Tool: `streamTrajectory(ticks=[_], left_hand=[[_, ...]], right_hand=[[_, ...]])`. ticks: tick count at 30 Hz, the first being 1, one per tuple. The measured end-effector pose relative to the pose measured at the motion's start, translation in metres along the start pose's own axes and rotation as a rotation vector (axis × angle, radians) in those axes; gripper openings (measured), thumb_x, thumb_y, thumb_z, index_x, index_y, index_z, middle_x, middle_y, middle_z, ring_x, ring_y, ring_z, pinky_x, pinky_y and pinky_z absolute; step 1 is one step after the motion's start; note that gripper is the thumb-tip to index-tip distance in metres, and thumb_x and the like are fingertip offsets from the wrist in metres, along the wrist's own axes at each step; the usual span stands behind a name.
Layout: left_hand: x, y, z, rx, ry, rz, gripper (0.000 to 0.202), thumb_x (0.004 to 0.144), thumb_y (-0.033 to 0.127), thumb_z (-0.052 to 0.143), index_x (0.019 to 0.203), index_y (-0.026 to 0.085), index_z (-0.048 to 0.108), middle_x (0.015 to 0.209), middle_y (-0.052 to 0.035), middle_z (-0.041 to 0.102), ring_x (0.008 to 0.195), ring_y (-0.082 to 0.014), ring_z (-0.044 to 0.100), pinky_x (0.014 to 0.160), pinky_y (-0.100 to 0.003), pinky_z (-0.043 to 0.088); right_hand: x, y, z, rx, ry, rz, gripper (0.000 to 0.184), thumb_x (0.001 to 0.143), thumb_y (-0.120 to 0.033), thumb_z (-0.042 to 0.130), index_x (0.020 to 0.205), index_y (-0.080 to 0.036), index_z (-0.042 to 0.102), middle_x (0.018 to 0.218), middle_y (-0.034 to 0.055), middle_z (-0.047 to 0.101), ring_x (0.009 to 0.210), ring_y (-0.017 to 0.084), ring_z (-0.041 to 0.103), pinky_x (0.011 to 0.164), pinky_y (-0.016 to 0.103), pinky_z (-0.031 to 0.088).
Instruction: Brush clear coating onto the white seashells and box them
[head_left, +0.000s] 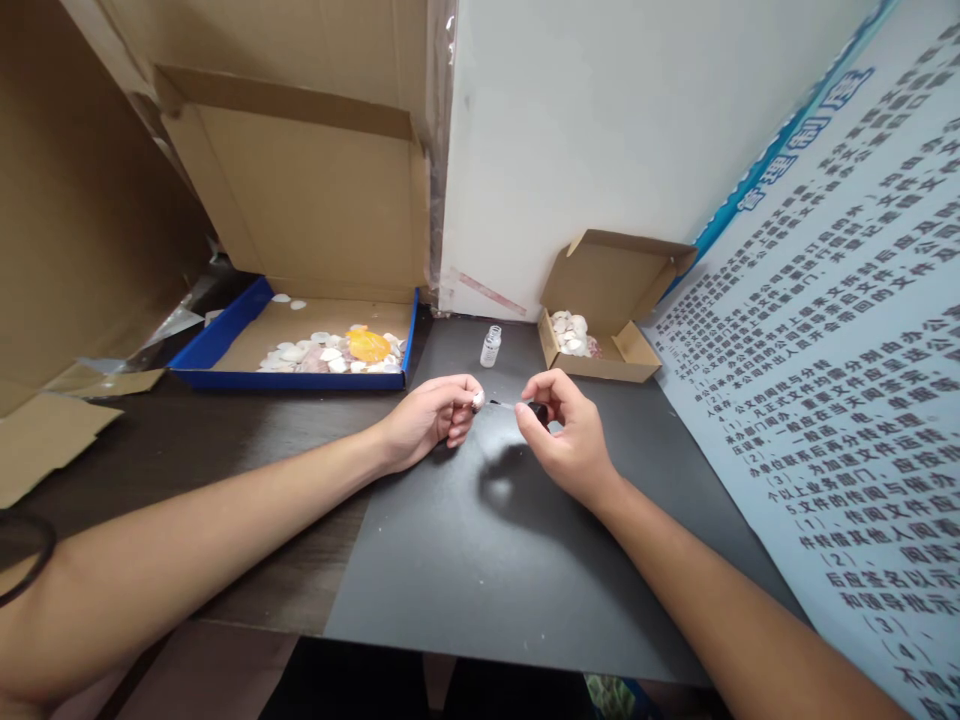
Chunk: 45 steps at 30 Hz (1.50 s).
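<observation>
My left hand [435,415] rests on the table with its fingers curled, pinching a small pale shell [478,400] at the fingertips. My right hand [566,430] holds a small black brush cap [537,409] in a pinch, and its thin brush points left at the shell, almost touching it. A small clear bottle [490,346] stands open just behind the two hands, on the dark grey mat [480,560].
A blue-edged cardboard tray [225,340] with several white shells and one orange shell sits at the back left. A small open cardboard box [630,345] with shells stands at the back right. A printed poster [840,400] leans along the right. Cardboard pieces lie at the left.
</observation>
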<state>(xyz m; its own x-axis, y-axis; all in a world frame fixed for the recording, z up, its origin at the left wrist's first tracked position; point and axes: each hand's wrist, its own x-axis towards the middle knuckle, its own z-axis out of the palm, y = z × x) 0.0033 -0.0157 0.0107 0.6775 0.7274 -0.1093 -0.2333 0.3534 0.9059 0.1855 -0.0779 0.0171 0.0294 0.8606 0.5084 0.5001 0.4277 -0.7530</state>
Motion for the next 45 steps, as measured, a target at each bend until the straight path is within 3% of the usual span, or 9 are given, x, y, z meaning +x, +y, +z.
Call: streamTrajectory(ticks=[4, 9, 14, 19, 25, 30, 36, 42, 45], left_hand=[[0.0000, 0.0000, 0.0002, 0.000, 0.009, -0.001, 0.008, 0.078, 0.019, 0.057, 0.072, 0.017, 0.052, 0.053, 0.0056, 0.038, 0.045, -0.0073, 0.037, 0.045, -0.020, 0.030], [0.0000, 0.0000, 0.0002, -0.001, 0.000, 0.002, 0.007, 0.078, 0.019, 0.057, 0.073, 0.016, 0.053, 0.053, 0.0056, 0.038, 0.046, -0.0075, 0.037, 0.045, -0.021, 0.030], [-0.0001, -0.0003, 0.0000, -0.003, 0.010, -0.003, 0.008, 0.078, 0.020, 0.057, 0.073, 0.017, 0.053, 0.052, 0.0057, 0.038, 0.045, -0.0075, 0.036, 0.045, -0.020, 0.030], [-0.0001, -0.0003, -0.0005, 0.003, -0.003, -0.001, 0.008, 0.078, 0.020, 0.057, 0.073, 0.017, 0.053, 0.053, 0.0057, 0.038, 0.046, -0.0075, 0.037, 0.046, -0.021, 0.030], [-0.0001, -0.0004, -0.0002, -0.003, 0.009, -0.003, 0.008, 0.077, 0.021, 0.058, 0.073, 0.017, 0.052, 0.053, 0.0056, 0.038, 0.046, -0.0077, 0.037, 0.045, -0.020, 0.030], [-0.0003, -0.0001, 0.0002, -0.003, 0.002, -0.005, 0.007, 0.078, 0.020, 0.057, 0.073, 0.017, 0.053, 0.053, 0.0057, 0.038, 0.046, -0.0074, 0.037, 0.045, -0.020, 0.030], [-0.0006, 0.0001, 0.0011, -0.004, 0.014, -0.005, 0.008, 0.077, 0.021, 0.058, 0.073, 0.017, 0.052, 0.053, 0.0057, 0.038, 0.046, -0.0076, 0.037, 0.045, -0.020, 0.030], [-0.0005, 0.0005, 0.0007, 0.004, 0.004, -0.005, 0.008, 0.078, 0.020, 0.058, 0.073, 0.017, 0.052, 0.053, 0.0056, 0.038, 0.046, -0.0073, 0.037, 0.045, -0.020, 0.030], [-0.0004, 0.0002, 0.0005, 0.005, 0.010, -0.004, 0.008, 0.078, 0.020, 0.058, 0.073, 0.017, 0.052, 0.053, 0.0057, 0.038, 0.046, -0.0074, 0.037, 0.045, -0.020, 0.030]], right_hand=[[0.0006, 0.0006, -0.0001, 0.040, -0.002, -0.021, 0.008, 0.083, -0.023, 0.058, 0.085, -0.021, 0.050, 0.066, -0.0052, 0.048, 0.053, 0.009, 0.039, 0.051, 0.023, 0.036], [0.0004, 0.0008, -0.0001, 0.003, -0.022, 0.002, 0.008, 0.081, -0.021, 0.058, 0.083, -0.021, 0.050, 0.061, -0.0068, 0.041, 0.051, 0.009, 0.037, 0.049, 0.023, 0.034], [-0.0019, 0.0007, -0.0012, 0.074, -0.014, -0.041, 0.006, 0.085, -0.024, 0.056, 0.087, -0.021, 0.051, 0.068, -0.0050, 0.049, 0.052, 0.008, 0.040, 0.050, 0.023, 0.036], [-0.0014, 0.0006, 0.0005, 0.020, -0.038, 0.024, 0.009, 0.082, -0.022, 0.058, 0.086, -0.022, 0.050, 0.061, -0.0075, 0.039, 0.051, 0.009, 0.036, 0.050, 0.023, 0.034], [-0.0010, 0.0007, -0.0002, 0.107, -0.032, 0.003, 0.008, 0.085, -0.025, 0.056, 0.089, -0.022, 0.050, 0.068, -0.0052, 0.047, 0.053, 0.009, 0.040, 0.051, 0.024, 0.034], [-0.0006, 0.0013, 0.0000, 0.028, -0.068, 0.049, 0.008, 0.082, -0.021, 0.057, 0.085, -0.022, 0.050, 0.060, -0.0077, 0.036, 0.051, 0.009, 0.034, 0.050, 0.024, 0.032], [-0.0016, 0.0012, -0.0016, 0.098, -0.053, 0.001, 0.006, 0.087, -0.026, 0.055, 0.089, -0.021, 0.051, 0.067, -0.0056, 0.046, 0.053, 0.009, 0.039, 0.052, 0.024, 0.034], [-0.0004, 0.0007, 0.0004, -0.004, -0.091, 0.066, 0.007, 0.082, -0.023, 0.058, 0.085, -0.021, 0.051, 0.060, -0.0076, 0.035, 0.051, 0.009, 0.034, 0.050, 0.024, 0.032], [-0.0005, 0.0004, -0.0006, 0.040, -0.064, 0.027, 0.005, 0.085, -0.024, 0.055, 0.085, -0.021, 0.051, 0.063, -0.0064, 0.041, 0.052, 0.009, 0.037, 0.051, 0.024, 0.033]])
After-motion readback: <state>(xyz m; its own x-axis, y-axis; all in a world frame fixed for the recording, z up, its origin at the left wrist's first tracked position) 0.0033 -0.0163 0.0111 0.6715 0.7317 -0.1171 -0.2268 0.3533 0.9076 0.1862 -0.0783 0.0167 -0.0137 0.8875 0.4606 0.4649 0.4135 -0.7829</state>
